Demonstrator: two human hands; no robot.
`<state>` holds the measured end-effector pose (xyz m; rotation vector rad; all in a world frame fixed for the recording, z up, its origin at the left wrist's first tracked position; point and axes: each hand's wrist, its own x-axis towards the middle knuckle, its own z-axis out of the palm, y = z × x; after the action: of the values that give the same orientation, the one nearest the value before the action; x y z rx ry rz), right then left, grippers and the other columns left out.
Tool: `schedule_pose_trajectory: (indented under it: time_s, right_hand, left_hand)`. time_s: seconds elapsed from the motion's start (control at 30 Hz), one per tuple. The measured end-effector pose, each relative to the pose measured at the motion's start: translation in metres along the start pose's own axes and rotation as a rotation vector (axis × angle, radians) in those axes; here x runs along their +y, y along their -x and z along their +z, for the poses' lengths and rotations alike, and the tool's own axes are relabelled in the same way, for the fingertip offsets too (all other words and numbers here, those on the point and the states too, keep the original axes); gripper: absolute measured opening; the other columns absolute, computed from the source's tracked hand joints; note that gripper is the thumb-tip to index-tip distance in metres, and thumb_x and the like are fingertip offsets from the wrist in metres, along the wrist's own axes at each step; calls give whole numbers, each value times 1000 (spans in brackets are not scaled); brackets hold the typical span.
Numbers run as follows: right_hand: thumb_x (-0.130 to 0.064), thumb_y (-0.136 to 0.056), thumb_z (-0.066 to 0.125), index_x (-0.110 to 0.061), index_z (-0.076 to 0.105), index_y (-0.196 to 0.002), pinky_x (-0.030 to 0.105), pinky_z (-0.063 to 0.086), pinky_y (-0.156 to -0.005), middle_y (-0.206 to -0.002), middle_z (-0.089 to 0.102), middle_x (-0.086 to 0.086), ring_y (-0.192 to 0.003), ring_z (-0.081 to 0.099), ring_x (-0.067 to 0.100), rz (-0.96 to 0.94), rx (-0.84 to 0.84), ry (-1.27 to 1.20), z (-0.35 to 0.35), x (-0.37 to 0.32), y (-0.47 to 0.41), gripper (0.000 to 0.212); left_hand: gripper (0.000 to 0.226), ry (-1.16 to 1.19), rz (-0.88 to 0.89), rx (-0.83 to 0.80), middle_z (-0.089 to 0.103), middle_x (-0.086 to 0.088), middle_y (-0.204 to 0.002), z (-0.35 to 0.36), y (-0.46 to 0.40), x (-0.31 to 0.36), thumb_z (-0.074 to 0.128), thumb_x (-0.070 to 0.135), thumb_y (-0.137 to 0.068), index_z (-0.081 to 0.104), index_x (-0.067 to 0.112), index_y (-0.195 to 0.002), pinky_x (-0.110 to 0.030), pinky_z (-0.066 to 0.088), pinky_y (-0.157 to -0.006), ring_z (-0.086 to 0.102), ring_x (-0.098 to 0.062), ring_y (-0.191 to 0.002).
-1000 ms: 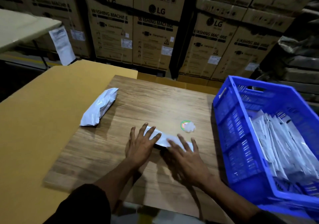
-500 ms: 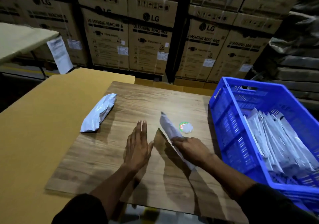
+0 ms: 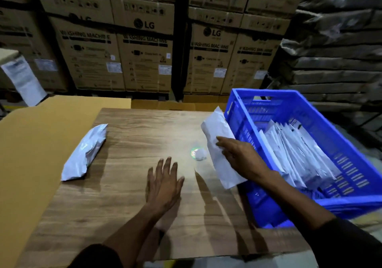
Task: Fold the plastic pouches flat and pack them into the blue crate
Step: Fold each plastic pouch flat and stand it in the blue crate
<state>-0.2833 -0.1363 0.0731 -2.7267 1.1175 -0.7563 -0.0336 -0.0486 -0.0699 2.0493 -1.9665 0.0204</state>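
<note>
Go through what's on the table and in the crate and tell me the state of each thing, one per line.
Folded pouch: flat, held up beside the crate by the right hand.
Left hand: open, over the wooden board.
Unfolded pouch: puffy, lying on the board's left edge.
Blue crate: partly filled with packed pouches standing on edge.

Folded white pouch [image 3: 219, 141] held tilted, just beside blue crate [image 3: 275, 98] w/ upright white pouches [image 3: 297, 150] inside, 3 o'clock. Puffy silver pouch [image 3: 84, 152] flat on table, 9 o'clock.
</note>
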Motion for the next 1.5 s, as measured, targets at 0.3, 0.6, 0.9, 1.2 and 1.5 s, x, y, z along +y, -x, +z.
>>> schedule_pose_trajectory:
  time_s: [0.3, 0.6, 0.9, 1.2, 1.5]
  right_hand:
    - [6, -83, 69, -9, 71, -117, 36, 55, -94, -136, 62, 4, -111, 68, 21, 64, 186, 84, -122, 54, 13, 37]
    - [7, -78, 73, -9, 72, -113, 42, 57, -89, -132, 66, 10, -104, 71, 29, 218, 127, 274, -221, 138, 81, 39]
    - [-4, -88, 66, -13, 72, -116, 34, 49, -98, -140, 60, 3, -115, 65, 24, 373, -69, 237, -222, 187, 130, 29]
    - [-4, -93, 57, -11, 68, -124, 30, 40, -97, -146, 55, 5, -123, 59, 28, 325, -148, 258, -224, 205, 130, 33]
    - [-10, -96, 53, -17, 65, -128, 40, 48, -97, -150, 50, -2, -124, 58, 27, 304, -199, 302, -228, 210, 128, 35]
  left_hand:
    - [62, 117, 429, 213, 46, -12, -154, -96, -119, 180, 28, 48, -95, 57, 15, -139, -63, 32, -113, 36, -37, -146]
    - [87, 54, 574, -196, 0, -8, -171, -81, -138, 327, 43, 68, -96, 17, 17, -161, -65, -6, -119, -9, -33, -156]
    - [142, -318, 640, -535, -44, 0, -157, -23, -128, 350, 75, 75, -69, -27, 30, -156, -83, -9, -103, -33, -37, -146]
    - [126, -290, 545, -602, -47, -2, -155, -22, -135, 346, 72, 46, -89, -34, 26, -153, -80, -1, -110, -33, -41, -146]
    - [124, -285, 535, -558, -40, -6, -160, -13, -136, 353, 67, 56, -89, -34, 22, -153, -77, -3, -113, -31, -39, -149]
